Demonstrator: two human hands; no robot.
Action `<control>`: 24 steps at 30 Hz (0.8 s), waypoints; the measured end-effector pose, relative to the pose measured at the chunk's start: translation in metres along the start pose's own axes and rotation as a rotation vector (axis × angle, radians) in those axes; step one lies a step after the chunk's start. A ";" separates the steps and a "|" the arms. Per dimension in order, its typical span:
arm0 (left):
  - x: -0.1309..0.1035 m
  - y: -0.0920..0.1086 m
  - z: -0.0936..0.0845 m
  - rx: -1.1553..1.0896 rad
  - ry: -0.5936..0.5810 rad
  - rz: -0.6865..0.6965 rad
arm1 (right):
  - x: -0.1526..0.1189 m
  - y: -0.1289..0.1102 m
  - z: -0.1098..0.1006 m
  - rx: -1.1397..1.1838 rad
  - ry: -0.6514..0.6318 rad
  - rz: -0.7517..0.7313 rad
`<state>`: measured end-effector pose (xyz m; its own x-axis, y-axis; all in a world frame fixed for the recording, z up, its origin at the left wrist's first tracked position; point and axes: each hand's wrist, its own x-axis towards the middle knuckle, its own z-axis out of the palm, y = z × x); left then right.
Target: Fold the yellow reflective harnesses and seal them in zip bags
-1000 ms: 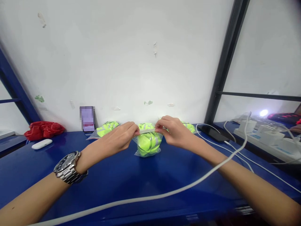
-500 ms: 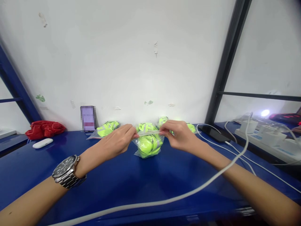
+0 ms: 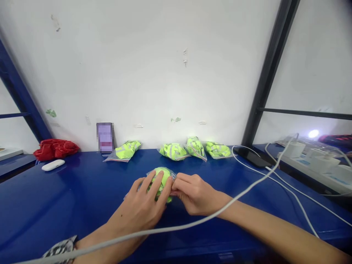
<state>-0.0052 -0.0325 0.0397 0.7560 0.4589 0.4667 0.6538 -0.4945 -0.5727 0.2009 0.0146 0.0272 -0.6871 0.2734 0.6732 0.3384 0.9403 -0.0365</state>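
Note:
A clear zip bag [image 3: 164, 172] packed with fluorescent yellow-green cloth sits on the blue table, between my hands. My left hand [image 3: 145, 203] curls over its top and near side with the fingers a little apart, gripping it. At the bag's right edge, my right hand [image 3: 194, 192] is closed in a pinch on the plastic. The fingers cover much of the bag, and its zip strip is hidden. Behind it, along the wall, lie similar bags: one to the left [image 3: 126, 150], and three to the right, the nearest to centre [image 3: 173, 151] with silver strips showing.
A white cable [image 3: 176, 228] hangs across the near view, over my forearms. On the blue table [image 3: 90, 190] are a red plastic bundle [image 3: 56, 149], a white earphone case [image 3: 53, 165], an upright phone [image 3: 105, 138] and a black phone [image 3: 252, 157]. A power strip [image 3: 310, 161] with chargers stands right.
The bag, stretched by its zip edge between both hands before, has come down nearer to me. My left hand has moved over its top; my right now pinches its right edge.

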 end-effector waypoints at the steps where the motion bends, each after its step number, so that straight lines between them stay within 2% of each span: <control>1: -0.005 0.002 0.007 0.064 -0.023 0.002 | 0.000 0.001 0.001 0.048 -0.045 0.005; 4: -0.014 -0.007 0.030 0.161 -0.088 -0.028 | 0.002 0.015 0.000 0.089 -0.109 0.069; 8: -0.011 -0.047 0.067 0.149 -0.168 -0.136 | 0.009 0.050 0.003 -0.237 -0.028 0.197; 11: -0.004 -0.082 0.102 0.124 -0.117 -0.189 | 0.016 0.069 0.011 -0.514 -0.053 0.253; 13: 0.001 -0.102 0.124 0.076 -0.096 -0.164 | 0.019 0.075 0.017 -0.657 -0.078 0.312; 16: 0.008 -0.119 0.150 -0.039 -0.054 -0.176 | 0.017 0.079 0.025 -0.773 -0.099 0.436; 20: 0.014 -0.123 0.166 -0.082 -0.031 -0.209 | 0.006 0.089 0.027 -0.830 -0.150 0.441; 24: 0.012 -0.119 0.162 -0.096 -0.010 -0.238 | -0.001 0.097 0.021 -0.820 -0.201 0.343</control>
<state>-0.0793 0.1516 0.0047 0.5806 0.5778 0.5736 0.8136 -0.4393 -0.3810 0.2205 0.1098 0.0075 -0.5377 0.6140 0.5778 0.8431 0.3827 0.3778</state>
